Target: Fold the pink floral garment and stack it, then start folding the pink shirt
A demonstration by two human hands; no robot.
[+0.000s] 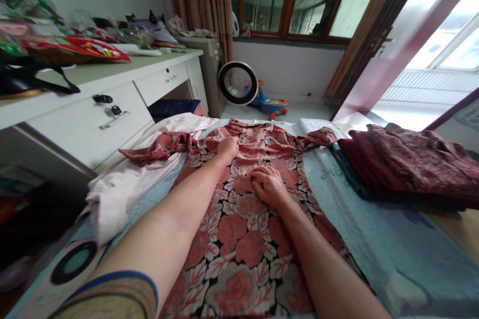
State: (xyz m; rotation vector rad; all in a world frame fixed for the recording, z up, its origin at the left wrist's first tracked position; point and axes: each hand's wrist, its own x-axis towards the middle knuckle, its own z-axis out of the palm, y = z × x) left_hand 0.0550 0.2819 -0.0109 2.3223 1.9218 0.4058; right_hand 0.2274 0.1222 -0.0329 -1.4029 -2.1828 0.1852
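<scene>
A floral dress [245,229] in pinkish red, grey and black lies spread out lengthwise on the pale blue bed cover [377,259]. Its neckline is at the far end, with a bunched sleeve out to each side. My left hand [229,147] is closed in a fist on the upper front, below the neckline, gripping the cloth. Closer to me, my right hand [270,185] rests on the middle of the dress, fingers extended and slightly bent over the fabric. A pale pink garment [112,199] lies under and beside the left sleeve.
Folded dark red clothes [407,159] are stacked at the right. Along the left stands a white desk [127,114] crowded with items, keys hanging at its drawer. Beyond the bed are a washing machine with its round door [238,83] open and a blue ride-on toy [270,103].
</scene>
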